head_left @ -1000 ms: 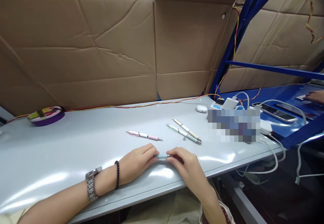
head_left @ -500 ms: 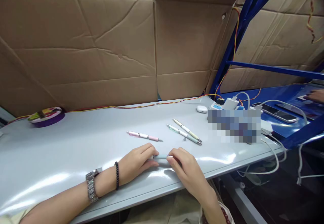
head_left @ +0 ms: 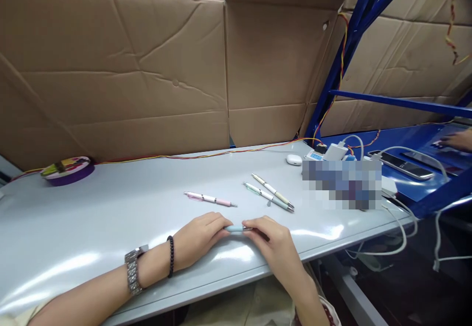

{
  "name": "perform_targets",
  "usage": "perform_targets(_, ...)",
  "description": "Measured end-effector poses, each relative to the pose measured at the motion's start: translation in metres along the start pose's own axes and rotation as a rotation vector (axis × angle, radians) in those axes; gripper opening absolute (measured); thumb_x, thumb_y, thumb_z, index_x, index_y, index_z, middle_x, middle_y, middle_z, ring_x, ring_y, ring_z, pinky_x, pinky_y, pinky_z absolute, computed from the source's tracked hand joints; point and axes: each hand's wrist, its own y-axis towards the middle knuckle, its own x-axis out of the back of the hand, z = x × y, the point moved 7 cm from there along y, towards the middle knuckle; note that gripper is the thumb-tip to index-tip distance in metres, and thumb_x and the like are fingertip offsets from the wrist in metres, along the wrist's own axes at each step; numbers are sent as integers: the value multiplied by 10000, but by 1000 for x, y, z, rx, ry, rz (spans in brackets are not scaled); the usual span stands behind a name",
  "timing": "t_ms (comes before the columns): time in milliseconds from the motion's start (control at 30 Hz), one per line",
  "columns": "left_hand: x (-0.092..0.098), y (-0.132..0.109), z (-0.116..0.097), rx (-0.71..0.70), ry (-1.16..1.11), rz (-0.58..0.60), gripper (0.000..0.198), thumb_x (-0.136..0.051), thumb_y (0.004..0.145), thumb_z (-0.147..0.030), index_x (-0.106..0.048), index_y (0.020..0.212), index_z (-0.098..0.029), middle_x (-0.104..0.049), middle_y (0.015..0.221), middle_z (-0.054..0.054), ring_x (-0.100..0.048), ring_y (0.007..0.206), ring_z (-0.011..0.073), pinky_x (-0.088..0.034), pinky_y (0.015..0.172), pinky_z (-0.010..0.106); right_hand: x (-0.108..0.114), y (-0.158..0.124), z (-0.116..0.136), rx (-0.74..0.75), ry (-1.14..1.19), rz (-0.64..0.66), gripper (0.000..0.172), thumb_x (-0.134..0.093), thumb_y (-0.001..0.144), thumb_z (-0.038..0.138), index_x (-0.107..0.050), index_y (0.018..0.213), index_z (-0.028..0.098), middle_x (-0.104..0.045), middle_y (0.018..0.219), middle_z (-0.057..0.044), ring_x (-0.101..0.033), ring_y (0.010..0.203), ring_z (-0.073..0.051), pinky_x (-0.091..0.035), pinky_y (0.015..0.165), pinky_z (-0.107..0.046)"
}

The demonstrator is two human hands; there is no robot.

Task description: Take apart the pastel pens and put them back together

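Observation:
A light blue pen (head_left: 235,228) lies level between my two hands, just above or on the table near its front edge. My left hand (head_left: 202,232) is closed around its left part, which the fingers hide. At the silver tip end, my right hand (head_left: 268,240) pinches the pen between thumb and fingers. Just beyond my left hand rests a pink and white pen (head_left: 210,198). Farther right, a green and white pen (head_left: 268,196) and a cream and white pen (head_left: 273,190) lie with their silver tips close together.
A round purple box (head_left: 68,171) stands at the far left. A white earbud case (head_left: 294,160) is at the back right, beside chargers (head_left: 335,151), cables and a pixelated patch. A phone (head_left: 401,163) lies on the blue surface. Another person's hand (head_left: 459,140) shows at the right edge.
The fingers of my left hand have closed in on the pen's left part. My right hand keeps its pinch at the tip end. The other pens have stayed put.

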Motion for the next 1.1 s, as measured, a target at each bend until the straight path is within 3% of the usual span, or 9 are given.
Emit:
perform_targets(200, 1, 1, -2, -29, 19, -12, 420, -203, 986, -378, -561, 1016, -161, -619, 891, 56, -575, 816, 173, -480, 708, 268, -1, 2, 4, -17, -62, 82, 117, -524, 877, 204, -639, 894, 219, -662, 850, -17, -592, 802, -168, -467, 712, -280)
perform_targets(367, 0, 0, -5, -49, 10, 12, 428, -204, 985, -382, -567, 1023, -160, -611, 859, 55, -569, 784, 168, -478, 688, 263, -6, 2, 7, -23, -170, 111, 312, -404, 932, 300, -587, 700, 200, -575, 673, -15, -528, 677, -168, -417, 607, -289)
perform_targets(467, 0, 0, -5, -43, 29, 16, 459, -177, 985, -392, -565, 1019, -148, -611, 867, 66, -568, 788, 171, -476, 691, 267, -4, 1, 5, -43, -111, 81, 178, -513, 877, 309, -591, 1001, 207, -615, 835, -22, -550, 738, -166, -450, 673, -286)
perform_targets(533, 1, 0, -5, -28, 36, 12, 469, -164, 984, -396, -561, 1016, -147, -613, 873, 68, -567, 795, 173, -475, 695, 271, -3, 0, 2, -66, -21, 87, 314, -586, 828, 286, -538, 1132, 224, -628, 941, -21, -573, 778, -158, -466, 718, -272)
perform_targets(667, -1, 0, -3, -17, 44, 30, 449, -177, 984, -398, -557, 1015, -161, -612, 879, 63, -566, 809, 177, -473, 704, 275, -2, -1, 0, -111, 65, 112, 96, -537, 858, 251, -624, 874, 215, -665, 836, -2, -600, 764, -153, -453, 700, -242)
perform_targets(800, -2, 0, -3, -40, 26, 13, 422, -194, 985, -391, -553, 1013, -171, -604, 862, 55, -557, 790, 172, -462, 688, 263, -4, -2, 1, -142, -64, 121, 301, -440, 910, 316, -599, 689, 187, -593, 622, 8, -532, 587, -134, -391, 568, -237)
perform_targets(967, -1, -1, -2, -26, 38, 5, 418, -194, 985, -389, -548, 1012, -167, -605, 868, 59, -552, 796, 170, -461, 692, 266, -5, 0, 1, -156, -27, 134, 148, -537, 855, 306, -580, 962, 213, -606, 734, 18, -524, 622, -129, -399, 594, -222)
perform_targets(1033, 0, 0, -3, -19, 38, 10, 413, -197, 986, -383, -551, 1004, -170, -605, 867, 54, -552, 797, 168, -464, 696, 268, -6, 1, 2, -140, -41, 155, 149, -500, 877, 316, -580, 816, 206, -577, 674, 24, -504, 607, -130, -383, 577, -223)
perform_targets(1100, 1, 0, -5, -38, 37, 1, 400, -206, 986, -377, -548, 1004, -171, -602, 855, 49, -551, 786, 167, -465, 691, 268, -5, 2, 2, -126, -84, 158, 319, -427, 911, 343, -547, 657, 192, -522, 593, 24, -465, 567, -128, -352, 546, -231)
